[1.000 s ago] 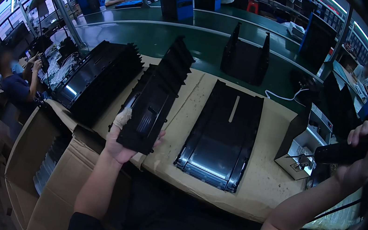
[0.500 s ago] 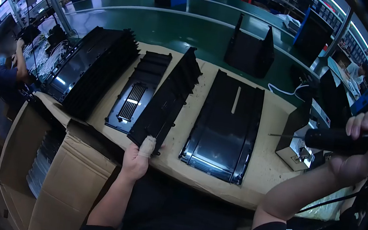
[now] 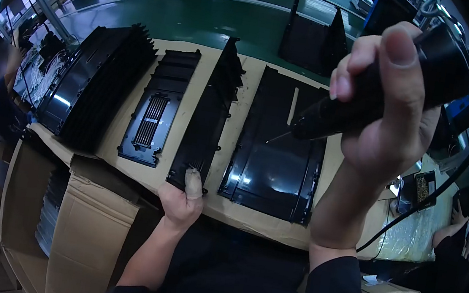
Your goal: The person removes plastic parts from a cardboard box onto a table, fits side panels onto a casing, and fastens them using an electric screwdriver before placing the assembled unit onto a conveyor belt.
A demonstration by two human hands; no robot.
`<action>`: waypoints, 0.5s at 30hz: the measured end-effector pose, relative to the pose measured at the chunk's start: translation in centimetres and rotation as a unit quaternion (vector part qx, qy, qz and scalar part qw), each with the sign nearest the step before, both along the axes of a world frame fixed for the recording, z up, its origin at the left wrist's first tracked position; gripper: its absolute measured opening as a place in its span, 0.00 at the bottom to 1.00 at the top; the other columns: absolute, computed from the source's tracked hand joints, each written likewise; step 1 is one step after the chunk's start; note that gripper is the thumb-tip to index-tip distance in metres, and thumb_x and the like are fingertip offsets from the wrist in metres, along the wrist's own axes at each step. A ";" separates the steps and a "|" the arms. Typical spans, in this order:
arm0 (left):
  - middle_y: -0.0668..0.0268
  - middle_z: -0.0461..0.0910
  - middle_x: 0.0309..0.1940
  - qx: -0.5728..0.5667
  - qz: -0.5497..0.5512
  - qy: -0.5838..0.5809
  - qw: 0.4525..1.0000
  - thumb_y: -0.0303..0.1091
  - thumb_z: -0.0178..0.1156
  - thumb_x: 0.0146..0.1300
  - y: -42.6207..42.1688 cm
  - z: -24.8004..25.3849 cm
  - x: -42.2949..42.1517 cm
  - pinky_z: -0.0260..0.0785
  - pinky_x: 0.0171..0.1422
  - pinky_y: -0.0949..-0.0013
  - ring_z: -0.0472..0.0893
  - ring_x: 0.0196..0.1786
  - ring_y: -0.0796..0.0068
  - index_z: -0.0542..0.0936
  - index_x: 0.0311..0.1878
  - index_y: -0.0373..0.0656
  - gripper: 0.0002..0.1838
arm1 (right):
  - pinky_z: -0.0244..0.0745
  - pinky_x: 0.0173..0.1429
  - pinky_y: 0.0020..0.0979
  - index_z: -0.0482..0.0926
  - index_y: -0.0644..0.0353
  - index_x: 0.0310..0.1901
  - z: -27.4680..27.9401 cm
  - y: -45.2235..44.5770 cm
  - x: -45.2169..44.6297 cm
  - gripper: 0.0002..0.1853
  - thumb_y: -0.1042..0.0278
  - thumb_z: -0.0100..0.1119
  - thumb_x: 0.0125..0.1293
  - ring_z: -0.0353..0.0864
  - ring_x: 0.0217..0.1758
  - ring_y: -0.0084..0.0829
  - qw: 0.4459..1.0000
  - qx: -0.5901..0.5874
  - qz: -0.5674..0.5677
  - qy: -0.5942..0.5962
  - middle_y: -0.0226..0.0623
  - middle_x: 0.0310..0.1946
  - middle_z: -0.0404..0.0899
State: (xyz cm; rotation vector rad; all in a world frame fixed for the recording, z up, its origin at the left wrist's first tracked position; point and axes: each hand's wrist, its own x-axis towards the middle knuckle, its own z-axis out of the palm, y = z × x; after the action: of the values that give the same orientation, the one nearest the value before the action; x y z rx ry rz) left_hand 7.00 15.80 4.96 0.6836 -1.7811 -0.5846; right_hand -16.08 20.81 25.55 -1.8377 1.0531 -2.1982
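My left hand [image 3: 181,202], its thumb wrapped in a pale cover, grips the near end of a long black plastic panel [image 3: 204,124]. That panel is tilted up on its edge above the cardboard-covered bench. In my right hand [image 3: 393,103] is a black electric screwdriver [image 3: 325,120], raised, with its thin bit pointing down and left. The bit appears in front of a wide black panel [image 3: 274,164] lying flat; I see no contact between them. Left of the held panel lies a narrower black panel with a slotted vent [image 3: 151,123].
A stack of black panels [image 3: 100,79] stands at left. Beyond the bench, a U-shaped black part [image 3: 309,40] sits on the green conveyor [image 3: 217,15]. Cardboard boxes [image 3: 94,229] stand below. A small tray [image 3: 423,191] and a cable [image 3: 448,185] are at right. Other people are at both sides.
My right hand has brought the screwdriver from the far right leftward, over the wide flat panel. The panel in my left hand has turned more onto its edge. The view has shifted slightly.
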 end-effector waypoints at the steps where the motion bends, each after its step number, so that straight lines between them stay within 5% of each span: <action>1: 0.57 0.84 0.29 -0.045 0.027 0.018 0.998 0.27 0.56 0.76 -0.3 0.0 -0.6 0.74 0.32 0.66 0.83 0.26 0.64 0.84 0.47 0.28 0.11 | 0.76 0.28 0.25 0.75 0.64 0.50 -0.2 -0.2 0.1 0.19 0.54 0.62 0.76 0.80 0.23 0.25 1.000 0.001 -0.003 0.000 0.39 0.29 0.81; 4: 0.58 0.82 0.25 -0.064 0.004 0.028 0.998 0.26 0.56 0.76 -0.4 -0.2 -2.0 0.71 0.28 0.66 0.81 0.23 0.66 0.84 0.44 0.28 0.11 | 0.77 0.26 0.25 0.76 0.67 0.52 -0.9 -1.1 1.3 0.19 0.55 0.61 0.76 0.80 0.22 0.26 0.993 -0.042 0.070 -0.088 0.41 0.29 0.81; 6: 0.58 0.80 0.24 -0.062 -0.013 0.033 0.997 0.28 0.57 0.76 -0.3 0.1 -2.7 0.71 0.28 0.65 0.81 0.23 0.64 0.83 0.42 0.29 0.11 | 0.77 0.27 0.24 0.76 0.66 0.52 -1.4 -1.2 1.0 0.19 0.56 0.63 0.76 0.81 0.23 0.25 0.999 -0.034 0.022 -0.030 0.40 0.29 0.82; 12: 0.50 0.82 0.28 -0.070 -0.027 -0.052 0.996 0.33 0.63 0.74 0.5 -2.5 -2.7 0.74 0.29 0.61 0.83 0.26 0.56 0.76 0.65 0.23 0.24 | 0.78 0.27 0.24 0.77 0.65 0.53 -2.6 -1.8 1.3 0.18 0.57 0.65 0.75 0.81 0.24 0.23 0.999 -0.029 -0.022 0.028 0.38 0.29 0.82; 15: 0.49 0.83 0.31 -0.035 -0.016 -0.109 0.993 0.33 0.62 0.75 1.2 -1.9 -2.5 0.75 0.30 0.62 0.85 0.28 0.57 0.76 0.66 0.23 0.25 | 0.78 0.28 0.23 0.77 0.65 0.53 -3.0 -1.7 1.4 0.18 0.57 0.65 0.75 0.81 0.24 0.23 0.999 -0.033 -0.009 0.030 0.37 0.29 0.82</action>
State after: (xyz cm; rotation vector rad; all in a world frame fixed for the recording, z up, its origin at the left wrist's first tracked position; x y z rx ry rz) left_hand 4.55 17.04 3.09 0.6913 -2.0093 -0.4809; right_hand -14.66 19.12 22.54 -1.9400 1.0234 -2.2273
